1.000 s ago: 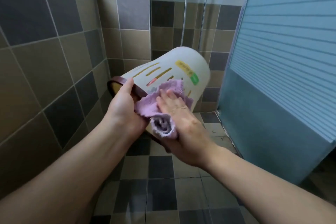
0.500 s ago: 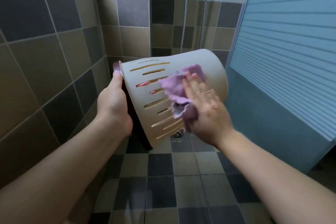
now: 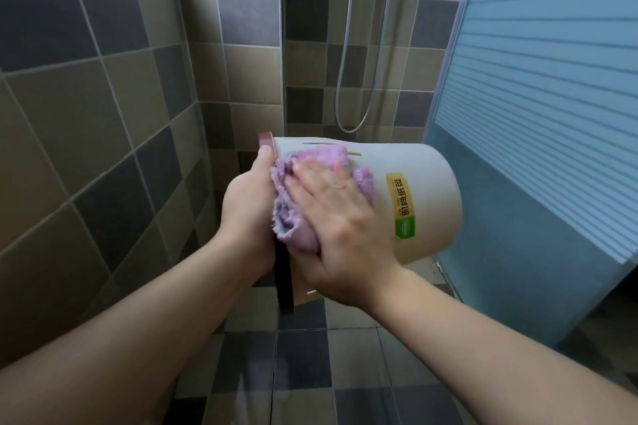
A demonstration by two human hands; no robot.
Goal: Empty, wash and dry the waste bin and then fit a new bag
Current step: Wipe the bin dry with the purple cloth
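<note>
A cream plastic waste bin (image 3: 431,183) with slotted sides and a dark brown rim is held on its side in mid-air, base pointing right. It carries a yellow and green label (image 3: 402,205). My left hand (image 3: 247,207) grips the rim at the bin's open end. My right hand (image 3: 340,221) lies flat on a crumpled purple cloth (image 3: 293,214), pressing it against the bin's side next to the rim. The bin's mouth faces away to the left and its inside is hidden.
A tiled wall (image 3: 86,114) stands close on the left. On the right is a frosted blue striped shower door (image 3: 538,114). A shower hose (image 3: 348,79) hangs on the back wall. Checked tile floor (image 3: 303,366) lies below.
The bin has turned in my left hand, so the label now faces me. My right hand and the cloth have slid back along the bin's side towards the rim.
</note>
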